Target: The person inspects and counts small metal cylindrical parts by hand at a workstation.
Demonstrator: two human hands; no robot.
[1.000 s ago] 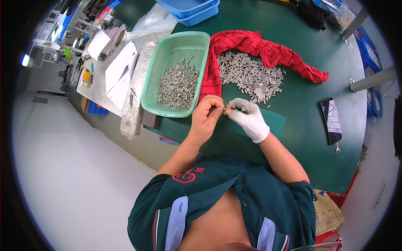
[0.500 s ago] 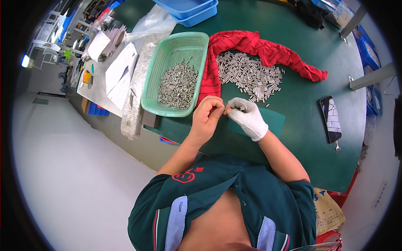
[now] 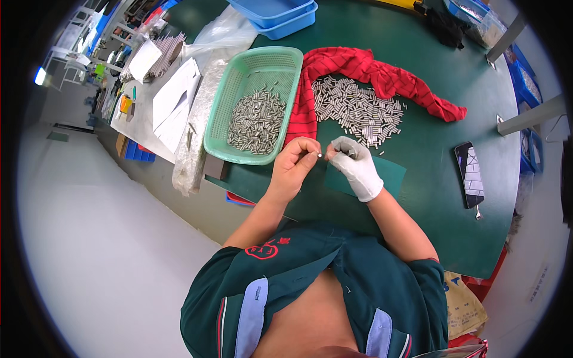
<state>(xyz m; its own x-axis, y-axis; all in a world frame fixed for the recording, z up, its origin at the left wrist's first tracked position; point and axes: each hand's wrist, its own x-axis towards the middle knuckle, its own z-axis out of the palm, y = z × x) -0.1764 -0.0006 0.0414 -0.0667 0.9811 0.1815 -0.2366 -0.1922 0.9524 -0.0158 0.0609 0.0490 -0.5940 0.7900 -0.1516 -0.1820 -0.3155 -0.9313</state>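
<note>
My bare left hand (image 3: 294, 164) pinches a small metal pin (image 3: 320, 156) between thumb and forefinger, its bright end showing. Facing it, a short gap away, is my right hand (image 3: 355, 167) in a white glove with bare fingertips. Its thumb and fingers are drawn together; whatever they hold, if anything, is too small to make out. Beyond both hands lies a loose pile of short silvery metal pins (image 3: 361, 110). More such pins fill the lower part of a green perforated basket (image 3: 216, 128) to the left of the pile.
A red striped cloth (image 3: 382, 77) curves around the pile's left and far sides. Under the right hand lies a green sheet (image 3: 391, 176). A phone (image 3: 470, 176) rests at the right. Blue trays (image 3: 280, 24) stand at the back; papers (image 3: 176, 98) and plastic wrap (image 3: 200, 119) lie left.
My two hands have come slightly apart from touching fingertips. The pin's bright end now shows at my left fingertips. The basket and pile appear almost unchanged, with a slight shift of view.
</note>
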